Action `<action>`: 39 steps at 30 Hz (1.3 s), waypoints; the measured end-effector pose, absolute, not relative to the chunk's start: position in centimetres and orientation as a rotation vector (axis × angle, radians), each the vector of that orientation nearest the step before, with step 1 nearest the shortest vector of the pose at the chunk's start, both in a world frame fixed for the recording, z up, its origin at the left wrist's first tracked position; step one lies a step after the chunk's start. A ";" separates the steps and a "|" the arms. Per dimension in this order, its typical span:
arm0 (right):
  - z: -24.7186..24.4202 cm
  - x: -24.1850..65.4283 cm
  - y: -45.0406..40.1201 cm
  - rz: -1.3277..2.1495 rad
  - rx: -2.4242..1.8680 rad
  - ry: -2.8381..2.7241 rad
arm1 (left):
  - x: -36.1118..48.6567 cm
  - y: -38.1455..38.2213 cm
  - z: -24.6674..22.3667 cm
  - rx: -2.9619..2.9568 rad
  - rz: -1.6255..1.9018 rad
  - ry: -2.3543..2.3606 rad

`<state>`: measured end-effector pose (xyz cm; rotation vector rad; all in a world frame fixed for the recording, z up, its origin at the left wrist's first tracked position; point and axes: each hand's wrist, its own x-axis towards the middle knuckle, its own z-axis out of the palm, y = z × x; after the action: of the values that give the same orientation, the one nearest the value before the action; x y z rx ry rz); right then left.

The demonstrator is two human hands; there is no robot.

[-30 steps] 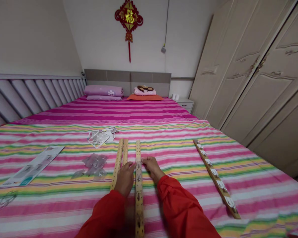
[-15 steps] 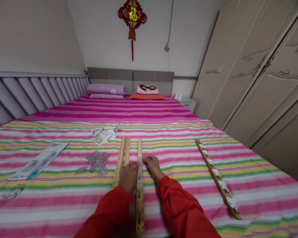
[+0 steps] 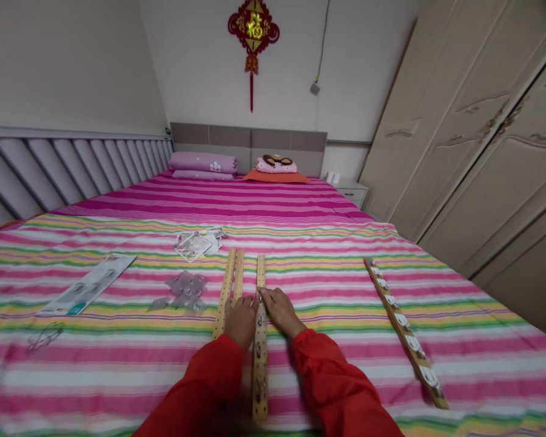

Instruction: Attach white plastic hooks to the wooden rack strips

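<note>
"Yellow wood is lying between two hands! Where is that long strip [image 3: 260,335] resting?"

"It is lying flat on the striped bed cover [image 3: 327,285], pointing at the pillows [image 3: 203,162]. Two more strips with holes, one outer [image 3: 224,297] and one inner [image 3: 239,273], are lying over on its left."

"What is the left hand [image 3: 242,321] doing?"

"Its fingers are bending in close at the strip's left edge, near the shiny metal bits [image 3: 260,320]. I'm not seeing between them, so I cannot tell if they are pinching anything."

"And the right hand [image 3: 279,309]?"

"Its thumb and pointing finger are reaching in narrow by the right edge, near the top metal bit. I cannot tell if they are holding it."

"Is the strip looking heavy?"

"No, I'm guessing light and stiff, like a big ruler. It is looking thin, so hard bending could be cracking it. The smooth metal bits may be slipping about."

"Where would you be grabbing it?"

"I'd be holding both long edges, near the middle, so the ends aren't tipping. I'd be keeping my fingers off the metal bits, and pinching those softly, one by one."
</note>
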<state>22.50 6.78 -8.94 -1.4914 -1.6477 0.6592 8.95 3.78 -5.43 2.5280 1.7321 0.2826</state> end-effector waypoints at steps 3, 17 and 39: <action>-9.3 22.5 7.2 0.704 -1.502 -1.611 | 8.9 3.8 -5.6 2.530 0.302 1.737; -9.9 23.8 6.4 1.004 -1.188 -1.277 | 2.9 4.2 -6.5 2.264 1.015 1.564; -9.7 23.0 4.1 0.937 -1.181 -1.079 | -4.2 4.8 -6.4 1.863 0.964 2.282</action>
<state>23.03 4.10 -9.67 -1.1808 -1.0789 0.9373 -4.15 4.83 -6.44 1.8627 2.2818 0.9644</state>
